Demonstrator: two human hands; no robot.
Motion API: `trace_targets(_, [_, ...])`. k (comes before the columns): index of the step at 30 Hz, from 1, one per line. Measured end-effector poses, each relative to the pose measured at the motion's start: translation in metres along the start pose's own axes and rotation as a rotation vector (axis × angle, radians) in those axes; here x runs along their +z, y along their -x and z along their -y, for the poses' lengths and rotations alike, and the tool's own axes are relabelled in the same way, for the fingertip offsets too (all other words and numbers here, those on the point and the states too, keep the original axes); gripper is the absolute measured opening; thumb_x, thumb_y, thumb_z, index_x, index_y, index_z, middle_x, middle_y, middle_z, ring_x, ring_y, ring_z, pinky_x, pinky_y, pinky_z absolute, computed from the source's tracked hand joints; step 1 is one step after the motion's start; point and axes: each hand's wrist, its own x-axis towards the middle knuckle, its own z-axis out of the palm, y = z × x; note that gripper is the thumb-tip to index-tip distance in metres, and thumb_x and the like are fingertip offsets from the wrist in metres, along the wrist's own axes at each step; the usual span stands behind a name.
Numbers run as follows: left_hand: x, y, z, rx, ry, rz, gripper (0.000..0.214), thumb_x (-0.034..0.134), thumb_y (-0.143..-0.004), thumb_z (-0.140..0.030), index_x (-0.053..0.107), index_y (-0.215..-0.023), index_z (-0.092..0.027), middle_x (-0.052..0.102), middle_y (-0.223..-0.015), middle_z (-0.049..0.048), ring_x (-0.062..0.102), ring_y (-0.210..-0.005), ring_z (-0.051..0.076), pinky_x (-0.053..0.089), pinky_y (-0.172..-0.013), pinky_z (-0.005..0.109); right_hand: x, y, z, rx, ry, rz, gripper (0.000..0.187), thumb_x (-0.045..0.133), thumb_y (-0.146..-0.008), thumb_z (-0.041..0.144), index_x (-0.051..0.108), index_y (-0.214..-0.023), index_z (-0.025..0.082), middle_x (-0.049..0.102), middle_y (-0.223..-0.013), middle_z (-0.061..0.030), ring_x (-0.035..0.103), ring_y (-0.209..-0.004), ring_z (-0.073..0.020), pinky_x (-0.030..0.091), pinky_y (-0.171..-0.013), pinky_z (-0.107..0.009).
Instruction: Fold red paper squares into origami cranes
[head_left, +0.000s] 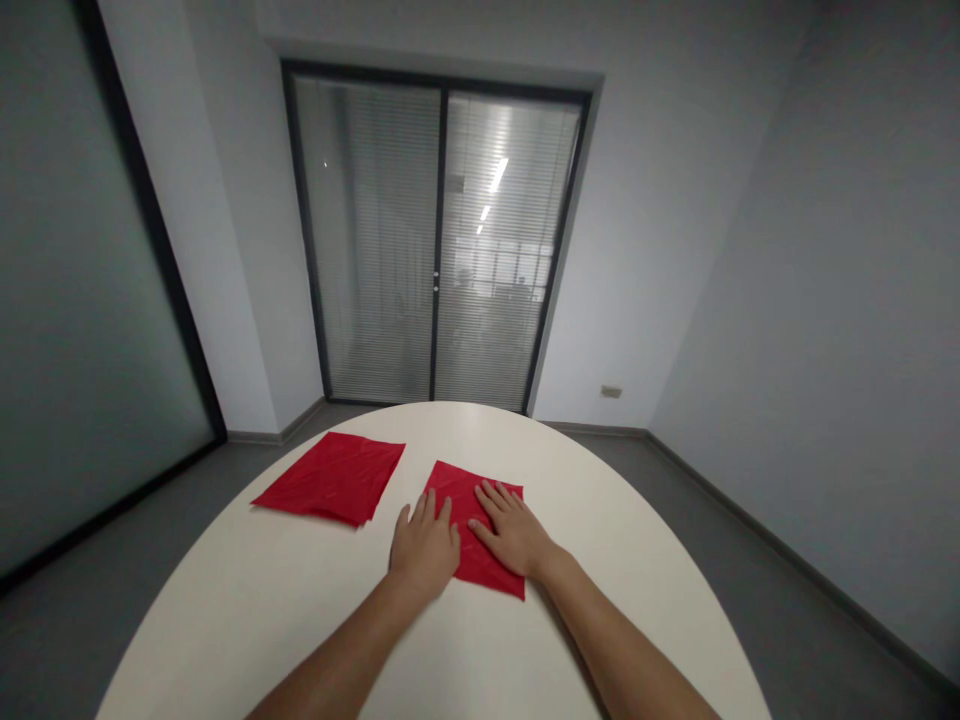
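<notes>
We press left hand [424,545] and right hand [512,528], both flat open, on folded red square cloth [465,500]; second red cloth [331,478] lies left of it on white round counter [262,600].

one view only, from a camera worn on the person's head. it looks forward and down across a white round table [300,620], whose near edge drops out of the bottom of the picture. the left hand [424,545] and right hand [514,535] lie near, just below the lens. beyond, it faces the glass door [435,240] in the far wall, with side walls at left and right.
</notes>
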Motion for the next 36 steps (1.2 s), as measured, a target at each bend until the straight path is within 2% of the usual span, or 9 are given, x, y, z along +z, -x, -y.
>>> trace_targets(3, [-0.008,-0.001,0.002,0.048,-0.017,-0.066,0.047,0.043,-0.094,-0.026,0.062,-0.133,-0.007,0.054,-0.145,0.0231,0.046,-0.138,0.036,0.030,-0.115,0.056,-0.007,0.000,-0.010,0.027,0.030,0.010,0.085,0.032,-0.096,0.069,0.023,-0.159,0.013,0.016,-0.166,-0.0095,0.009,-0.154,-0.0308,0.009,-0.125,-0.046])
trace_targets(6, [-0.007,-0.007,0.011,0.233,0.062,-0.104,0.041,0.044,-0.091,-0.019,0.068,-0.123,-0.007,0.050,-0.149,0.0192,0.041,-0.143,0.030,0.027,-0.120,0.047,-0.011,0.004,-0.013,-0.021,0.031,0.031,0.084,0.034,-0.095,0.069,0.023,-0.159,0.016,0.016,-0.166,-0.0097,0.009,-0.154,-0.0308,0.006,-0.125,-0.048])
trace_targets(9, [0.000,-0.015,0.025,0.366,0.191,0.032,0.053,0.045,-0.093,-0.025,0.050,-0.145,-0.014,0.045,-0.155,0.0127,0.038,-0.145,0.026,0.028,-0.121,0.046,-0.012,0.006,-0.013,-0.083,0.018,0.045,0.083,0.036,-0.095,0.069,0.025,-0.158,0.018,0.019,-0.165,-0.0102,0.011,-0.154,-0.0310,0.002,-0.124,-0.051])
trace_targets(16, [0.011,-0.019,0.032,0.326,0.181,0.108,0.057,0.039,-0.099,-0.038,0.040,-0.153,-0.020,0.031,-0.162,0.0134,0.026,-0.151,0.029,0.023,-0.122,0.050,-0.016,0.009,-0.005,-0.067,0.060,-0.039,0.085,0.041,-0.094,0.066,0.027,-0.157,0.010,0.023,-0.163,-0.0159,0.013,-0.153,-0.0351,0.001,-0.123,-0.057])
trace_targets(19, [0.009,-0.017,0.031,0.303,0.142,0.114,0.058,0.041,-0.099,-0.044,0.040,-0.153,-0.022,0.028,-0.163,0.0138,0.024,-0.151,0.033,0.021,-0.121,0.054,-0.015,0.011,0.002,-0.216,0.030,-0.076,0.081,0.043,-0.095,0.063,0.026,-0.158,0.015,0.023,-0.164,-0.0113,0.013,-0.154,-0.0302,0.004,-0.125,-0.050])
trace_targets(22, [0.008,-0.016,0.031,0.254,0.094,0.117,0.058,0.040,-0.099,-0.046,0.041,-0.152,-0.023,0.027,-0.163,0.0149,0.023,-0.151,0.035,0.018,-0.121,0.057,-0.012,0.011,0.003,-0.210,-0.033,-0.002,0.077,0.037,-0.096,0.066,0.030,-0.157,0.020,0.024,-0.164,-0.0084,0.015,-0.153,-0.0303,0.012,-0.124,-0.050])
trace_targets(31, [-0.003,-0.015,0.030,0.108,-0.035,0.061,0.063,0.041,-0.098,-0.038,0.036,-0.153,-0.007,0.030,-0.159,0.0228,0.022,-0.150,0.039,0.016,-0.120,0.060,-0.007,0.012,-0.007,-0.109,-0.009,0.034,0.085,0.041,-0.091,0.074,0.028,-0.158,0.023,0.019,-0.165,-0.0103,0.013,-0.153,-0.0322,0.005,-0.123,-0.054])
trace_targets(34, [-0.010,-0.014,0.031,0.280,0.031,0.002,0.065,0.046,-0.093,-0.025,0.032,-0.155,-0.012,0.032,-0.161,0.0168,0.027,-0.150,0.030,0.021,-0.122,0.049,-0.006,0.012,-0.007,-0.117,0.001,0.033,0.085,0.040,-0.091,0.074,0.027,-0.158,0.023,0.019,-0.165,-0.0109,0.014,-0.153,-0.0329,0.003,-0.123,-0.057])
trace_targets(36, [-0.009,-0.012,0.033,0.426,0.119,0.074,0.065,0.045,-0.094,-0.027,0.030,-0.156,-0.015,0.036,-0.160,0.0125,0.036,-0.147,0.024,0.030,-0.120,0.039,-0.006,0.012,-0.007,-0.128,0.003,0.022,0.084,0.040,-0.092,0.072,0.027,-0.158,0.022,0.020,-0.165,-0.0116,0.014,-0.153,-0.0328,0.003,-0.123,-0.057])
